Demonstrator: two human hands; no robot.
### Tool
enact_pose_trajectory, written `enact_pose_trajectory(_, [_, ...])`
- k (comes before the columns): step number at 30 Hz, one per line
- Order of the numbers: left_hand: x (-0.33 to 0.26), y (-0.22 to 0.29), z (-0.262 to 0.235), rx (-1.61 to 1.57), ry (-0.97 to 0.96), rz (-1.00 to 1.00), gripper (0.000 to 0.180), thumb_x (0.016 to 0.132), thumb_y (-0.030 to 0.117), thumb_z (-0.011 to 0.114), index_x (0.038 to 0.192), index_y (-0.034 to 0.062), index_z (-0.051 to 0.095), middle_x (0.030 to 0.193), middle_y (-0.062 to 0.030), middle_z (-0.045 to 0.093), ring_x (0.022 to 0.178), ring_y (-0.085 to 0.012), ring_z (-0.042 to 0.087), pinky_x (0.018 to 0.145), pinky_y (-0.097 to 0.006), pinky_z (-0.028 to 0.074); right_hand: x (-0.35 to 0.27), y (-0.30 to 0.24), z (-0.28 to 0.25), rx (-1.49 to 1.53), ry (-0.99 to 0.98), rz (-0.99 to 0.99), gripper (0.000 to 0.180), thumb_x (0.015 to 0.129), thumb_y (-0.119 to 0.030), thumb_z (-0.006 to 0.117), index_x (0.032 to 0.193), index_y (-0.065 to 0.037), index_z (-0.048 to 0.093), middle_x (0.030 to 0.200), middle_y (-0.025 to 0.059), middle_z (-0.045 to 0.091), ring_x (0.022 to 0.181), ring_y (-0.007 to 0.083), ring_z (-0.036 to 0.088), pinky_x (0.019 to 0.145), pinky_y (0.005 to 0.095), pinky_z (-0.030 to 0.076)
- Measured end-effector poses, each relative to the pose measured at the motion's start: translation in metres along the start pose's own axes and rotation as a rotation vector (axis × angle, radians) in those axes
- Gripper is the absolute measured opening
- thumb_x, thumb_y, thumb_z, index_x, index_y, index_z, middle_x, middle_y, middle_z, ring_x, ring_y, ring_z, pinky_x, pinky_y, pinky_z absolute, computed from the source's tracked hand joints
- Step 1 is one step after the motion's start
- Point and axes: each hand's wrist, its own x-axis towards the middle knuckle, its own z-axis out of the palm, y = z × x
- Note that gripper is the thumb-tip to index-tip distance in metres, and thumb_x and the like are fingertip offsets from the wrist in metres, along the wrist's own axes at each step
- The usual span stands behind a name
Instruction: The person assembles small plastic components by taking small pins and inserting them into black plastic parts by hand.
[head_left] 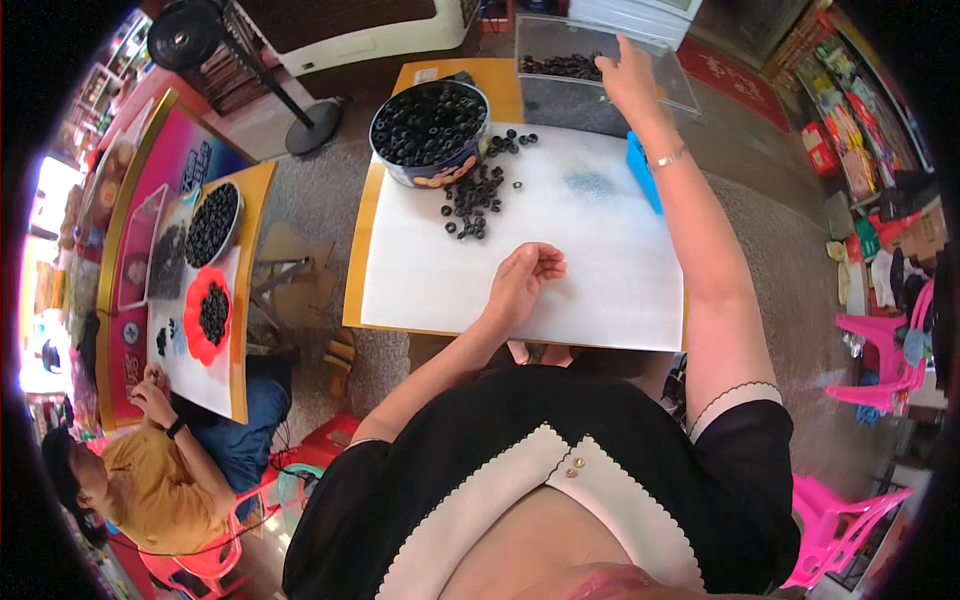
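Black rings, small, loose, scattered in a cluster on white sheet covering yellow-edged tabletop, just below round tin.
Round tin: dark blue wall with pale printed band, filled to rim with same black rings; at far left corner of sheet.
Clear plastic box: rectangular, transparent, at far edge of tabletop, low layer of black rings along its back.
Right hand: stretched forward, fingers resting on rim of clear plastic box; cannot tell whether anything pinched. Thin bracelet at wrist.
Left hand: resting on white sheet near its front edge, palm up, fingers loosely curled, apparently holding nothing; well apart from ring cluster.
Blue object: flat, bright blue, at right edge of sheet, partly hidden by right forearm.
Second table at left: yellow rim, pink and blue printed surface, white sheet; carrying red flower-shaped dish and round bowl, both holding black rings.
Other person in mustard shirt, seated at second table, one hand near its front edge.
Pink plastic chairs at right. Fan stand with black round base beyond tabletop. Coloured packages stacked on shelves at far right, print too small to tell.
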Motion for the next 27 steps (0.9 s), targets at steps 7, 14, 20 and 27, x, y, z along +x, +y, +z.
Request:
enact_pose_trajectory(7, [-0.003,0.005,0.002,0.023,0.016,-0.036,0.035,0.1,0.028,0.041,0.105,-0.0032,0.055,0.101,-0.0136,0.06,0.093,-0.0206,0.058,0.085,-0.035,0.047,-0.117,-0.077,-0.011,0.528,-0.741,0.063,0.019,0.08,-0.013,0.058,0.092,-0.002,0.068,0.091,0.0178,0.065,0.087,0.0351,0.062,0.08,0.0416,0.048])
enact_pose_trajectory(14, [-0.002,0.002,-0.002,-0.023,0.017,-0.05,0.03,0.1,0.026,0.044,0.103,-0.0016,0.056,0.097,-0.0124,0.06,0.087,-0.0194,0.058,0.083,-0.034,0.047,-0.149,-0.088,0.025,0.394,-0.69,-0.081,0.018,0.077,-0.009,0.058,0.091,-0.005,0.069,0.088,0.0159,0.063,0.091,0.0333,0.059,0.082,0.0413,0.047])
enact_pose_trajectory(20, [-0.001,-0.001,-0.003,-0.031,0.023,-0.053,0.025,0.099,0.022,0.046,0.102,-0.001,0.056,0.096,-0.0111,0.06,0.086,-0.0185,0.058,0.081,-0.033,0.046,-0.161,-0.104,0.029,0.371,-0.587,-0.264,0.015,0.074,-0.009,0.06,0.087,-0.007,0.067,0.086,0.0142,0.06,0.092,0.0326,0.055,0.083,0.0416,0.045])
enact_pose_trajectory(27, [-0.002,0.001,-0.001,-0.066,0.051,-0.077,0.02,0.098,0.018,0.047,0.101,-0.0005,0.056,0.095,-0.01,0.059,0.086,-0.0176,0.056,0.081,-0.032,0.046,-0.169,-0.084,0.009,0.411,-0.677,-0.081,0.016,0.075,-0.012,0.063,0.09,-0.007,0.068,0.089,0.0118,0.064,0.088,0.0316,0.055,0.08,0.0417,0.045])
